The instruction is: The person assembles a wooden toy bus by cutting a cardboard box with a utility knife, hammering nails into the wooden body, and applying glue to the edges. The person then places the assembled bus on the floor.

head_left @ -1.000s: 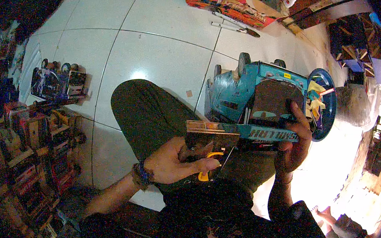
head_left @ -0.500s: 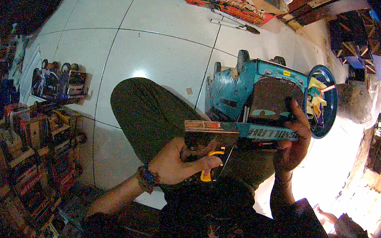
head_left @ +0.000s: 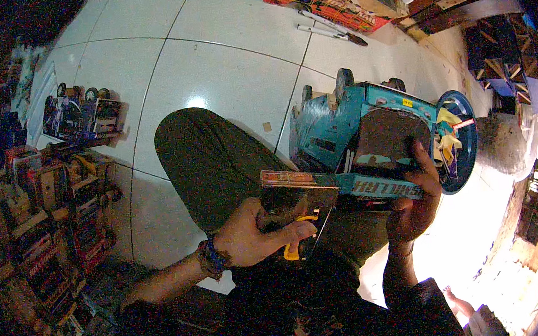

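Observation:
A teal toy truck (head_left: 326, 123) with small dark wheels tilts over my lap, its dark windscreen panel facing me. My right hand (head_left: 418, 199) is wrapped round the truck's near right corner, fingers on the windscreen and thumb below. My left hand (head_left: 256, 234) grips a dark, flat panel (head_left: 291, 198) with a reddish strip along its top edge and a curved yellow piece (head_left: 292, 250) on its face, under my thumb. The panel's right end meets the truck's lettered front strip; whether they are joined I cannot tell.
At the right stands a round blue basin (head_left: 472, 155) with paper scraps. Pens (head_left: 334, 34) lie near an orange-red printed wooden toy body (head_left: 330, 0) at the back. Another toy truck (head_left: 83, 118) and stacked wooden toy parts (head_left: 46, 209) fill the left. Another person's hand (head_left: 457, 302) shows lower right.
The dark panel and left hand have shifted very slightly. The truck has turned a little, so its front strip shows more brightly. Both hands keep their grip.

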